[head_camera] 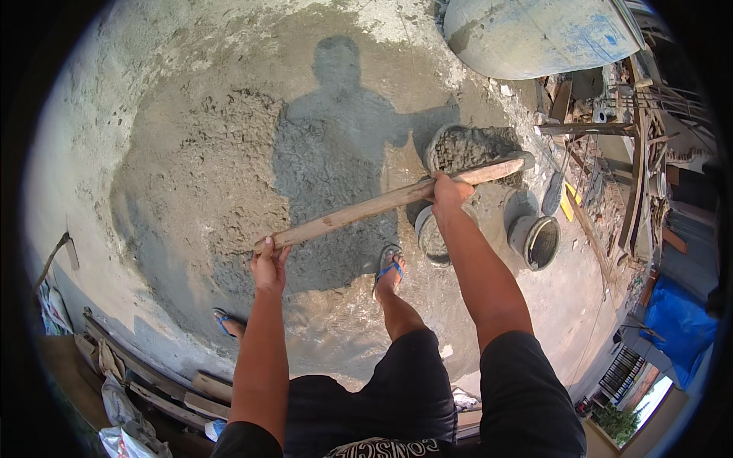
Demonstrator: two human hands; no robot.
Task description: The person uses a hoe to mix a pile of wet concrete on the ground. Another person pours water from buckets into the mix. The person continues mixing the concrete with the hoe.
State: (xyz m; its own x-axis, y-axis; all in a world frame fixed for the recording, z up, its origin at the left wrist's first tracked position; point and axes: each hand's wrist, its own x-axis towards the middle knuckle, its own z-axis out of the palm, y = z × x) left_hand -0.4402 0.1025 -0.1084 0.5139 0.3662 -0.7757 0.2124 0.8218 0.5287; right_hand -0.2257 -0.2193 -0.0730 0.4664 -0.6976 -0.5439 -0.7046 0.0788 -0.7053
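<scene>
A long wooden board (355,213) slants across in front of me, over wet mortar (326,189) spread on the concrete floor. At its lower left end, my left hand (268,268) grips it with the thumb on top. My right hand (450,192) is closed around it further along. The board's far end passes in front of a bucket (430,154) heaped with mortar; whether they touch, I cannot tell. Partly hidden by my right forearm is a second bucket (426,232) holding grey material. A third bucket (518,233) leans to the right of it.
A large pale drum (538,37) lies at the upper right. Scrap timber (633,172), rubble and a yellow object (571,202) line the right side. A long-handled tool (70,252) rests at far left. Planks (172,401) and bags (123,401) are at lower left, a blue tarp (681,326) at right.
</scene>
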